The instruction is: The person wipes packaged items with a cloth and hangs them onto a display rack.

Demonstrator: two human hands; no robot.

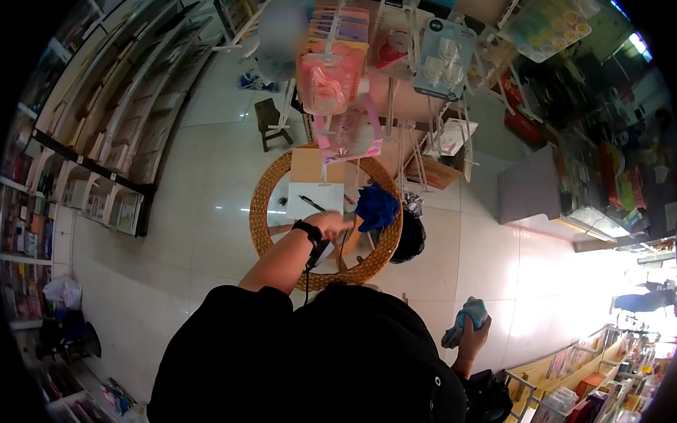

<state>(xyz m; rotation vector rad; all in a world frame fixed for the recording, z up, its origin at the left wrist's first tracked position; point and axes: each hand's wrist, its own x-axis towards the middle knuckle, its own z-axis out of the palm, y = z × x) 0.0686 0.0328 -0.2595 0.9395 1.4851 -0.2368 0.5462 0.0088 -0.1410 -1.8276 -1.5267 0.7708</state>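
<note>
My left hand (332, 225), with a black watch (308, 231) at the wrist, reaches over a round table with a woven wicker rim (262, 209). Its fingers look stretched out to the right, slightly blurred, with nothing visible in them. Just right of the fingertips lies a bunched dark-blue cloth (377, 208). White paper (302, 191) and a black pen (311, 202) are beside the hand, and a dark flat object with a cable is partly hidden under the wrist. Out to the right, my right hand (474, 340) grips a crumpled blue-grey cloth (467, 320).
Packaged goods (332, 77) hang on white hooks beyond the table. A small wooden stool (271, 125) stands behind it, and a black bin (410, 238) at its right. Tall shelving (111, 114) lines the left; a grey counter (529, 188) and wire racks (522, 401) are at right.
</note>
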